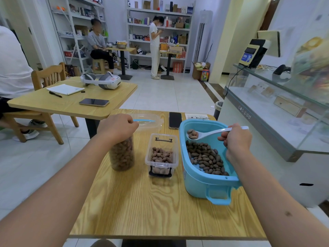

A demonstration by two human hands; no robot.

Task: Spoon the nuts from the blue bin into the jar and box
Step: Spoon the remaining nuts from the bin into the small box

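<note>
Our left hand (117,127) grips the jar (122,154) top, right hand (236,139) holds spoon (204,134) w/ nuts over blue bin (195,182); counter (267,125) reads "coorpad".

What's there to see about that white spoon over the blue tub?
The white spoon looks like glossy plastic, with a deep oval bowl and a long handle. Its bowl holds a few brown nuts. It lies roughly level above the far end of the blue bin, bowl pointing left. The right hand grips the handle, whose tip sticks out past the fingers.
</note>
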